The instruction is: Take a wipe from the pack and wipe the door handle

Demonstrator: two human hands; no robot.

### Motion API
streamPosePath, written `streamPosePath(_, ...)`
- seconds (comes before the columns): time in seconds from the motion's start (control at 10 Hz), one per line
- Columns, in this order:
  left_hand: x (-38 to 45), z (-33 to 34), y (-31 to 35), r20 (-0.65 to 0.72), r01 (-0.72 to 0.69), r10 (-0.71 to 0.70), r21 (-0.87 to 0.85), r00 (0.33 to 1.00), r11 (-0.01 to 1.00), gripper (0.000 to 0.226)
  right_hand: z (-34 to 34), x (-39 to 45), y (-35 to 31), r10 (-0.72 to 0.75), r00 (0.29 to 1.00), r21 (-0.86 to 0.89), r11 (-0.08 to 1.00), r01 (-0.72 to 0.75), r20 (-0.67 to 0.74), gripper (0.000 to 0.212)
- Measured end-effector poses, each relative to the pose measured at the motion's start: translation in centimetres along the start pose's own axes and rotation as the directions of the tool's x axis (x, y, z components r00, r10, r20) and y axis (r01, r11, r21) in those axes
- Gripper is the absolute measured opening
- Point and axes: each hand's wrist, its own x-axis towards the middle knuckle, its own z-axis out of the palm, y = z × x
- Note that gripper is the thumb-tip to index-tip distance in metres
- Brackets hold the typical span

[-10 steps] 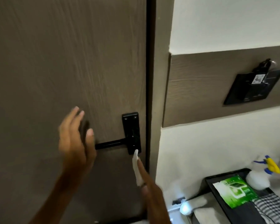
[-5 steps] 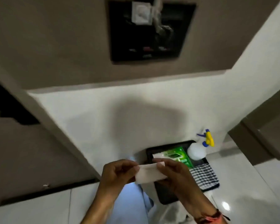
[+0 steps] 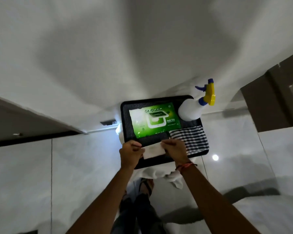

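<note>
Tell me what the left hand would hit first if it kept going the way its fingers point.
Likely the wipe it already pinches, then the right hand at the other end. The left hand points right; depth is unclear.

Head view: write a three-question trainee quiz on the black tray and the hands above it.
1. True or false: both hands pinch the folded white wipe over the near edge of the black plastic tray.
2. What lies directly left of the white spray bottle with the yellow-and-blue trigger? A) black-and-white checked cloth B) green wipe pack C) door handle
3. Fill in: the checked cloth lies in the tray's near-____ corner.

Key: 1 true: left hand, right hand. 2 B, green wipe pack. 3 right.
</note>
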Motion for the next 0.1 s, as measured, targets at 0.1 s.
streamPosePath(0.1, -0.44, 0.21, -1.13, -0.030, -0.005, 0.007, 0.069, 1.000, 0.998, 0.017, 0.27, -0.39, 0.75, -0.015, 1.000, -0.098, 0.995, 0.016, 0.006, 0.018)
